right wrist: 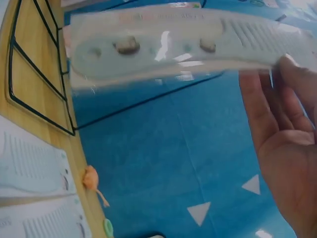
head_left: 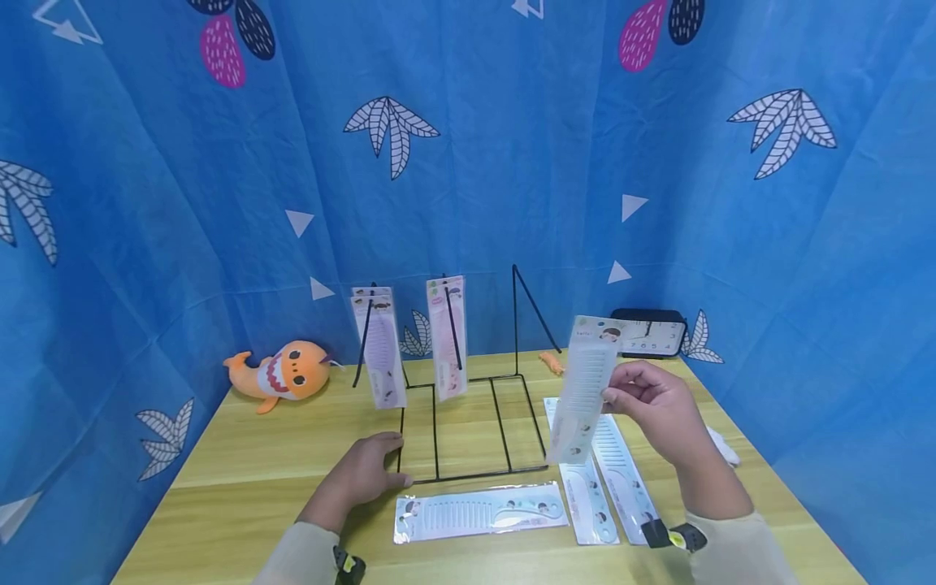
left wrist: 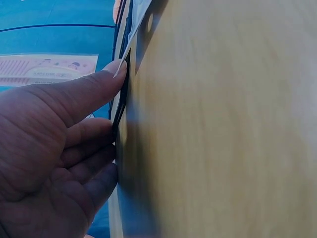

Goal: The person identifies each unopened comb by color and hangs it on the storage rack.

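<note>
Pinched by its edge in my right hand (head_left: 651, 406) is a packaged light-green comb (head_left: 587, 386), raised above the table. My left hand (head_left: 366, 470) rests on the table at the front left corner of a black wire rack (head_left: 491, 474), its fingers and thumb touching the frame. On the rack's left hook hang packaged purple combs (head_left: 380, 349); packaged pink combs (head_left: 448, 345) hang on the middle one. The right hook (head_left: 537, 309) carries nothing. Another packaged comb (head_left: 478, 513) lies crosswise before the rack, and two more packs (head_left: 621, 479) lie at its right.
An orange shark plush (head_left: 281, 375) sits at the back left of the wooden table (head_left: 256, 487). A black and white clock (head_left: 651, 333) stands at the back right, with a small orange object (head_left: 552, 362) nearby. Behind everything hangs a blue patterned curtain (head_left: 475, 187).
</note>
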Demonstrator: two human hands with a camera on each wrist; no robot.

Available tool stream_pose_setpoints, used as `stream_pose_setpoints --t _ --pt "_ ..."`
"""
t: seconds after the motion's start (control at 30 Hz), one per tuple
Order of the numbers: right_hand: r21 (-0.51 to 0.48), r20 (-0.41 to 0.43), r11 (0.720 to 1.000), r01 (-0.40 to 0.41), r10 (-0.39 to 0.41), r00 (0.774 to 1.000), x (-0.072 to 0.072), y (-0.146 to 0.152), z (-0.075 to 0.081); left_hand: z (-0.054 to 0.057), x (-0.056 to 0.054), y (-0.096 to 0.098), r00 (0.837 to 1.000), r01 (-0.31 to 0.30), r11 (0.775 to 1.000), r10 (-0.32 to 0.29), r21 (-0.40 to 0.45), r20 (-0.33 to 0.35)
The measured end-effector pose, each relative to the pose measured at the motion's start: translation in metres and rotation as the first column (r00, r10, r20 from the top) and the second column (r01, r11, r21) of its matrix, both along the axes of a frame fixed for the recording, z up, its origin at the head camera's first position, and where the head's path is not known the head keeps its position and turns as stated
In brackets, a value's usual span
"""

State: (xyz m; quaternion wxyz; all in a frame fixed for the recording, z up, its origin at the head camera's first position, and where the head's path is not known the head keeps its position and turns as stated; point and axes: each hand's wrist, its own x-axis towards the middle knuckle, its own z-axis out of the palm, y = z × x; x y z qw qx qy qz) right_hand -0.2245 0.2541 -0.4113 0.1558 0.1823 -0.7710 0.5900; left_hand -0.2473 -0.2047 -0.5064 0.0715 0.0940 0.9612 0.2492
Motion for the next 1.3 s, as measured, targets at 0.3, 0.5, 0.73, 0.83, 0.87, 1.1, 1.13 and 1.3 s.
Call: stream_pose_setpoints --t 0.3,0.5,0.73,0.83,0.87,1.1,1.13,1.3 --pt "-0.067 -0.050 0.967 -0.245 0.242 0.969 -0.004 -0.003 -0.007 -0.001 0.001 0.000 1.000 0.003 1.000 -0.003 0.016 -0.010" --pt "-0.065 -0.079 0.953 -0.296 0.290 0.954 -0.004 -0.001 -0.009 0.001 0.001 0.000 1.000 -0.002 1.000 0.002 0.005 -0.013" --pt "-0.022 -0.003 0.946 -0.325 0.325 0.946 -0.005 -0.008 -0.013 0.002 0.002 -0.001 1.000 -0.001 1.000 0.001 0.005 -0.003" --pt "-0.003 0.022 0.956 -0.292 0.292 0.956 -0.004 -0.012 -0.014 0.002 0.002 -0.001 1.000 0.003 1.000 -0.003 0.006 0.001" --pt "0.005 0.027 0.961 -0.277 0.277 0.960 -0.004 -0.012 -0.014 0.002 0.002 -0.001 1.000 0.005 1.000 -0.005 0.006 0.001" --pt "0.037 0.083 0.981 -0.192 0.188 0.979 -0.006 -0.018 -0.017 0.001 0.002 -0.002 1.000 0.009 1.000 -0.009 0.001 0.007" --pt "0.040 0.089 0.982 -0.184 0.180 0.980 -0.006 -0.019 -0.017 0.001 0.002 -0.002 1.000 0.009 1.000 -0.009 0.001 0.008" --pt "0.053 0.154 0.989 -0.139 0.129 0.980 -0.012 -0.025 -0.017 0.002 0.001 -0.002 1.000 0.011 1.000 -0.011 0.005 0.010"
